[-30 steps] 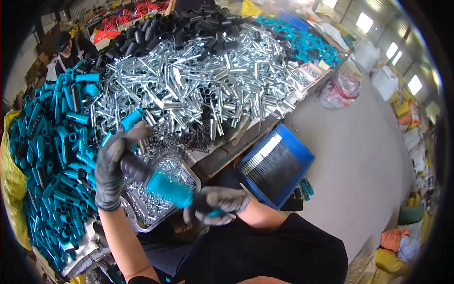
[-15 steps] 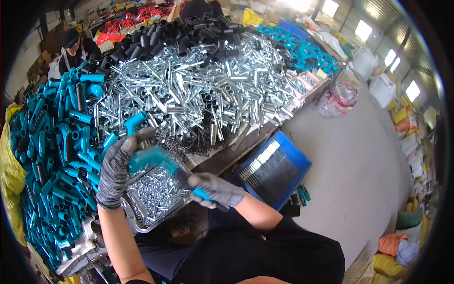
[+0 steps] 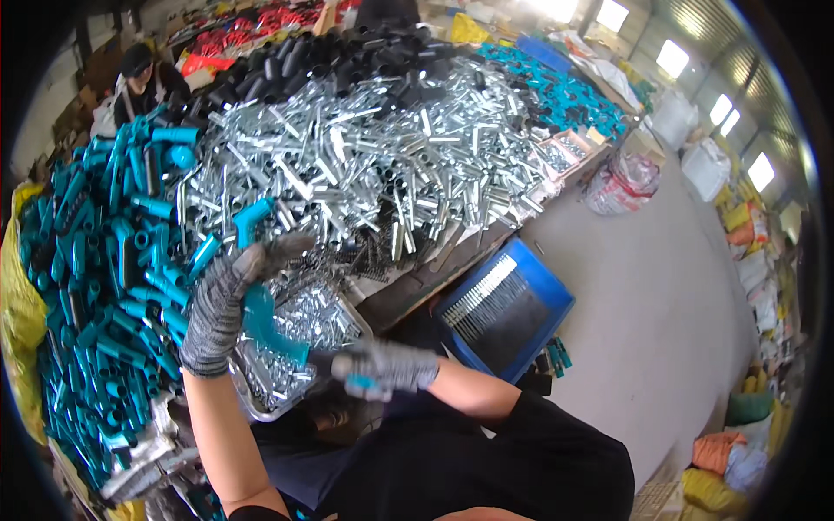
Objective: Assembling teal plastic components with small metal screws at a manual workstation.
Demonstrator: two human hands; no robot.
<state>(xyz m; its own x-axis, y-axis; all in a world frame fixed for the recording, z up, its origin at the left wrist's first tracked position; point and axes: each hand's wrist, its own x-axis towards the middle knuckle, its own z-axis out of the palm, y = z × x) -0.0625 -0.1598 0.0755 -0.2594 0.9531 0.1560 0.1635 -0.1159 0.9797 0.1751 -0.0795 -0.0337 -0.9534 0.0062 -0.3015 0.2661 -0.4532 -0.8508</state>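
A teal, pistol-shaped plastic handle (image 3: 271, 328) with a dark sleeve spans the space between my hands, above a metal tray (image 3: 254, 401) of small shiny hardware. My right hand (image 3: 393, 366), in a grey knit glove, is closed around the dark end; a bit of teal shows between its blurred fingers. Against the other, teal end rests the palm side of my left hand (image 3: 217, 313), likewise gloved, its fingers stretched out to the right. A loose teal elbow-shaped part (image 3: 252, 219) lies just beyond the left fingertips.
Teal handles (image 3: 113, 339) are heaped on the left, silver metal tubes (image 3: 373, 165) in the middle, black sleeves (image 3: 295, 65) behind. A blue bin (image 3: 556, 314) holding rows of metal rods stands right of the table. Co-worker (image 3: 143, 82) at far left; white sack (image 3: 621, 184) on the floor.
My right hand and the handle have moved left and slightly down. The handle's teal end now points more steeply upward beside my left palm. My left hand has shifted slightly right.
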